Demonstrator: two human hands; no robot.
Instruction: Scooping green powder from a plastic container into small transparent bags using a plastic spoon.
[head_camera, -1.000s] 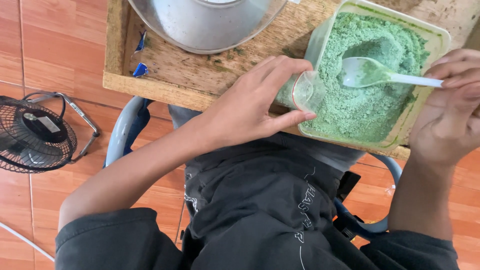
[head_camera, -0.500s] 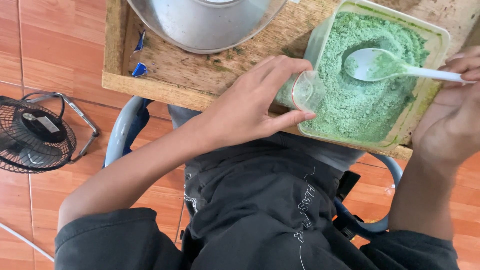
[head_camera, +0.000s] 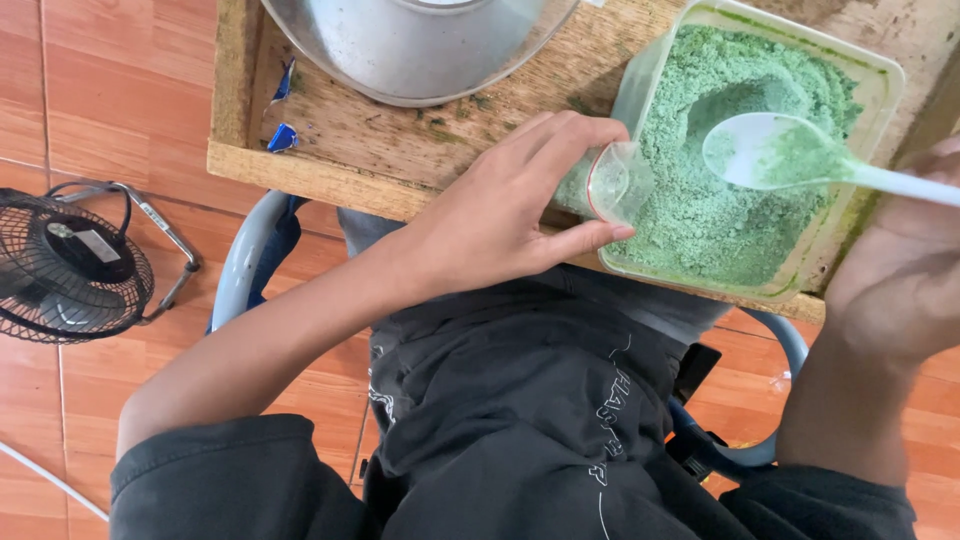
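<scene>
Steel bowl (head_camera: 420, 45) on wooden table (head_camera: 330, 160) — fan (head_camera: 70, 265) on floor.

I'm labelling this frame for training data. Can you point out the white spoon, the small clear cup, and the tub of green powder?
white spoon (head_camera: 765, 150): head view, on its bowl.
small clear cup (head_camera: 612, 182): head view, on its open mouth.
tub of green powder (head_camera: 885, 75): head view, on its far right rim.

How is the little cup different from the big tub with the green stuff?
The small clear cup is round and tipped on its side in the left hand; the plastic tub is squarish and sits flat on the wooden table. The tub is much bigger and holds far more green powder. Both are see-through plastic.
</scene>
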